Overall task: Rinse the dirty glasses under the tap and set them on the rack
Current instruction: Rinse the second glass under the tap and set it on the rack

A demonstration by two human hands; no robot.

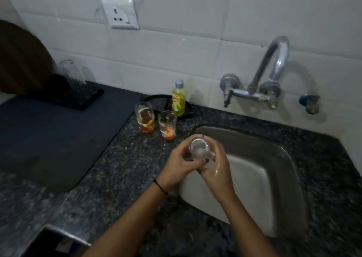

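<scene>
We held one glass (198, 148) over the sink's (278, 158) near-left rim.
Our left hand (181, 163) and right hand (217, 170) wrapped it together; two dirty glasses (145, 119) stood farther left, the rack (78, 98) well beyond.

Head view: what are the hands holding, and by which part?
A clear glass, clasped around its sides by the left hand and right hand.

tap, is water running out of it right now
No, no stream shows below the tap spout, and the glass held in the left hand and right hand sits well short of it.
</scene>
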